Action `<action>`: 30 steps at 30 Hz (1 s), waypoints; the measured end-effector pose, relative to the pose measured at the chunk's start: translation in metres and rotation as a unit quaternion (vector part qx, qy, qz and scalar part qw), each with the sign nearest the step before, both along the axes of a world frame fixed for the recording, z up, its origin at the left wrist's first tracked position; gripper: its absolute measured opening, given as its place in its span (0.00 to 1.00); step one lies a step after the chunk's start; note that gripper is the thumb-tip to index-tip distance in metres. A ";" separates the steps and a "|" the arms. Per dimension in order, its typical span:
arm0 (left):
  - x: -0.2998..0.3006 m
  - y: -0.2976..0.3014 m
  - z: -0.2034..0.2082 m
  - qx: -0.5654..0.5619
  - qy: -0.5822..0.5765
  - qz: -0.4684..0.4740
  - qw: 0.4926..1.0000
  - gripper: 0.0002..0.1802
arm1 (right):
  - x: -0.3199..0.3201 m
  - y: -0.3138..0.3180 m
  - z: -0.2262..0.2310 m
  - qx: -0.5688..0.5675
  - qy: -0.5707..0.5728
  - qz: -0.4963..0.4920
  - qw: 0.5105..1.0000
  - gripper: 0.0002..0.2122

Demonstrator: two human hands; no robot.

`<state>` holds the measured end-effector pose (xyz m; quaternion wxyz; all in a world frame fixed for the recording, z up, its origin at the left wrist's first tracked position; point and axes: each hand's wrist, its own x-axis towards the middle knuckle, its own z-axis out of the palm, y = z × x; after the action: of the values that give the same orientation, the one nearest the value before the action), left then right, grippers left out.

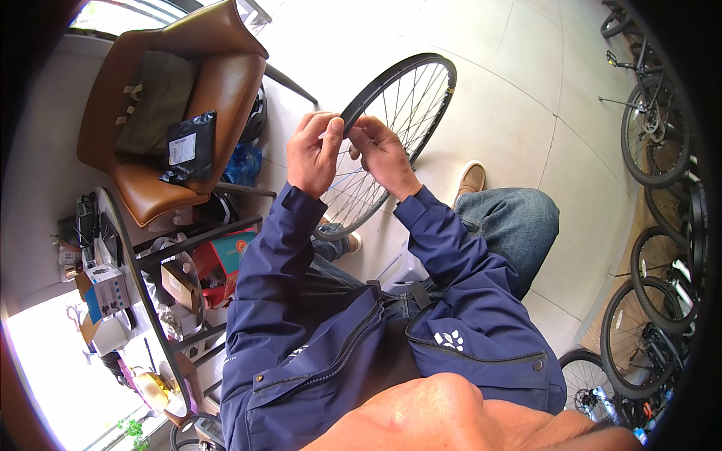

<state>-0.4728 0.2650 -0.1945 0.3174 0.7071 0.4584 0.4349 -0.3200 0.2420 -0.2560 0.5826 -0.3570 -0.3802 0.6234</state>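
Observation:
A bicycle wheel (435, 62) with a black rim and thin dark spokes stands tilted in front of me, its lower part between my legs. My left hand (316, 150) is closed on the rim's near left side, thumb laid along it. Just to the right, my right hand (385, 156) has its fingers bent and pressed against the same stretch of rim, on the spoke side. The fingertips of both hands almost meet there. Whether a small part sits between the right fingertips is hidden.
At the left stands a brown chair (226, 75) with a black parcel (189, 148) on its seat. Below it, a shelved table (143, 274) carries boxes, including a small carton (105, 292). Several bicycles (654, 128) line the right side above the tiled floor (519, 113).

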 end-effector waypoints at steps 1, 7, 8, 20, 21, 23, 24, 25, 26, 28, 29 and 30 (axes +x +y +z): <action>0.000 0.000 0.001 0.010 0.013 0.002 1.000 0.19 | 0.001 0.000 0.000 0.005 -0.006 -0.003 1.000 0.05; 0.000 0.000 -0.002 -0.012 -0.010 -0.001 1.000 0.19 | -0.001 0.002 0.000 0.015 -0.036 -0.012 0.999 0.05; 0.000 0.000 -0.002 -0.013 -0.013 -0.001 1.000 0.19 | -0.001 0.001 0.001 0.008 -0.029 -0.012 0.999 0.05; 0.002 -0.001 0.003 -0.012 -0.006 0.001 1.000 0.19 | 0.000 0.000 0.000 0.019 -0.036 0.003 0.999 0.06; 0.002 -0.001 0.003 0.002 0.007 0.003 1.000 0.19 | 0.001 0.000 0.000 0.014 -0.026 0.005 1.000 0.06; 0.002 -0.001 0.004 0.003 0.014 0.004 1.000 0.19 | 0.002 0.001 -0.001 0.010 -0.043 0.004 0.999 0.06; 0.003 -0.003 0.004 -0.010 0.008 0.003 1.000 0.19 | 0.002 0.001 -0.001 0.002 -0.045 0.005 0.999 0.06; 0.003 -0.004 0.005 -0.021 0.002 0.001 1.000 0.19 | 0.002 0.001 -0.001 -0.007 -0.046 0.006 0.999 0.05; 0.003 -0.004 0.005 -0.021 -0.009 0.001 1.000 0.19 | 0.001 0.002 -0.001 0.002 -0.044 0.002 0.999 0.05; 0.003 -0.004 0.005 -0.004 0.011 0.007 1.000 0.19 | 0.002 0.001 -0.001 -0.005 -0.023 0.008 1.000 0.04; 0.003 -0.003 0.005 0.016 0.018 0.007 1.000 0.19 | 0.002 0.001 -0.001 -0.018 -0.015 0.011 1.000 0.04; 0.003 -0.003 0.004 0.000 0.013 0.006 1.000 0.20 | 0.002 0.001 -0.001 -0.008 -0.022 0.008 1.000 0.04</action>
<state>-0.4700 0.2625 -0.1902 0.3087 0.7099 0.4666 0.4278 -0.3179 0.2430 -0.2567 0.5661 -0.3724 -0.3908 0.6230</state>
